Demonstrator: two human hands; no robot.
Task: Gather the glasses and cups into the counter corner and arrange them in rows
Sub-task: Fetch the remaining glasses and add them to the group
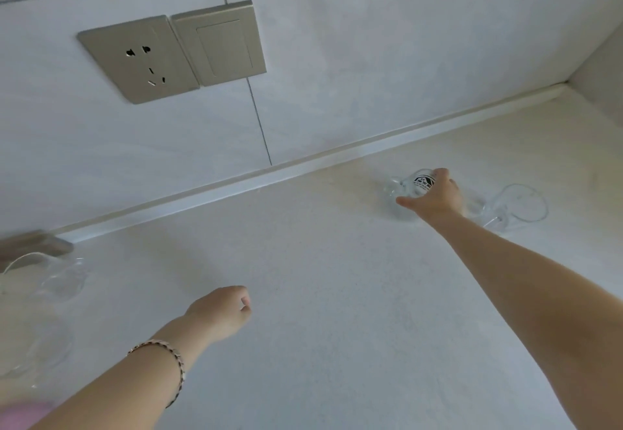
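Observation:
My right hand [433, 198] reaches far over the white counter [320, 294] and grips a clear glass mug with a black printed logo [413, 186] from above, near the back wall. Just right of it stands another clear glass cup with a handle [519, 207], untouched. My left hand [222, 315], with a beaded bracelet on the wrist, hovers over the counter's middle with its fingers curled and nothing in it. At the far left edge, clear glasses [57, 281] stand on the counter, blurred and hard to separate.
The tiled back wall carries a metal socket plate [141, 58] and a switch plate [219, 43]. The counter corner lies at the upper right [569, 87], where a side wall meets the back wall. A grey metal object [33, 244] and something pink [23, 416] sit at the left edge.

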